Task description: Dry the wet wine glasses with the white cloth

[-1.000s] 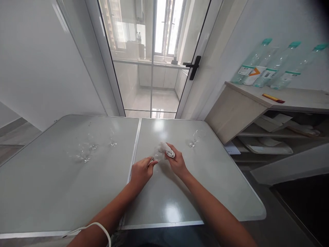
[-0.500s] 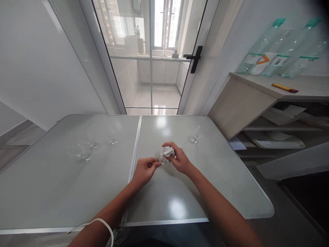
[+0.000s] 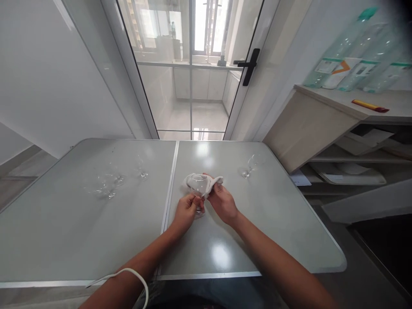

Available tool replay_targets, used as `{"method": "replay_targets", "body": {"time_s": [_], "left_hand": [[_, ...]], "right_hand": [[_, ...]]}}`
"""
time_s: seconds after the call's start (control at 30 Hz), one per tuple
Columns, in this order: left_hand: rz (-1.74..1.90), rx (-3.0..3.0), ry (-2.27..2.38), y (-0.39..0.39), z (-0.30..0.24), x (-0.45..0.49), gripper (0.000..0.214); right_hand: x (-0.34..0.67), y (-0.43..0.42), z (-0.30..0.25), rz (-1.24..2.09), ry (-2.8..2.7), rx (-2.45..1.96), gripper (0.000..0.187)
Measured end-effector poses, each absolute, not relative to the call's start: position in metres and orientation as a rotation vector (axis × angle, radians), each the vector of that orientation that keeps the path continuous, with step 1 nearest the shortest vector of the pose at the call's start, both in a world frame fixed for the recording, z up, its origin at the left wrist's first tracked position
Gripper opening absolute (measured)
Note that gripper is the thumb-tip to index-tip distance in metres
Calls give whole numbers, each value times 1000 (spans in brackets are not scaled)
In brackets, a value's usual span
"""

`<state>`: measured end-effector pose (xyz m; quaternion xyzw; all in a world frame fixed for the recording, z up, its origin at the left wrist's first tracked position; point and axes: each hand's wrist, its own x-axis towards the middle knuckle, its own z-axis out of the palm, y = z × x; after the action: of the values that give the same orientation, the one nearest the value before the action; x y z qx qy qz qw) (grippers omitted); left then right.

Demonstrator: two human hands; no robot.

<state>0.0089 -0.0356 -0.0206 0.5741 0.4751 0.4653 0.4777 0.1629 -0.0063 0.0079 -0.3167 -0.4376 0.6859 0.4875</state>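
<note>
Just right of the table's seam, my left hand (image 3: 187,211) is closed round the stem of a clear wine glass (image 3: 198,184). The glass stands nearly upright, bowl up, with its foot showing below my fingers. A white cloth (image 3: 210,183) lies behind and beside the bowl. My right hand (image 3: 224,204) is closed on the cloth and presses it against the bowl's right side; some of its fingers are hidden behind the cloth and glass.
Several clear glasses (image 3: 111,195) stand on the left half of the table (image 3: 80,240). Another glass (image 3: 246,174) stands farther right. A shelf unit (image 3: 289,133) with plastic bottles (image 3: 347,64) borders the right side. Behind the table is a glass door (image 3: 206,116).
The glass has turned from lying sideways between my hands to nearly upright. The bunched cloth has spread out round the bowl, and my right hand has shifted slightly down.
</note>
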Motion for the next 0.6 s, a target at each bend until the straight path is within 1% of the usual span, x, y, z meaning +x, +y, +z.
{"method": "replay_targets", "body": {"time_s": [0.07, 0.2, 0.33, 0.5, 0.6], "left_hand": [[1124, 1462, 1153, -37, -22, 9, 55], [1119, 1501, 1202, -38, -21, 5, 47], [1115, 1610, 1353, -37, -20, 0, 42], [1120, 1673, 1634, -39, -17, -9, 28], [1205, 1643, 1755, -38, -10, -13, 37]], "right_hand": [[155, -10, 0, 1660, -1092, -791, 52], [158, -8, -4, 1629, -1199, -815, 50], [167, -2, 5, 1604, -1291, -783, 43], [176, 2, 17, 1587, -1467, -798, 42], [181, 6, 18, 1623, -1545, -882, 38]]}}
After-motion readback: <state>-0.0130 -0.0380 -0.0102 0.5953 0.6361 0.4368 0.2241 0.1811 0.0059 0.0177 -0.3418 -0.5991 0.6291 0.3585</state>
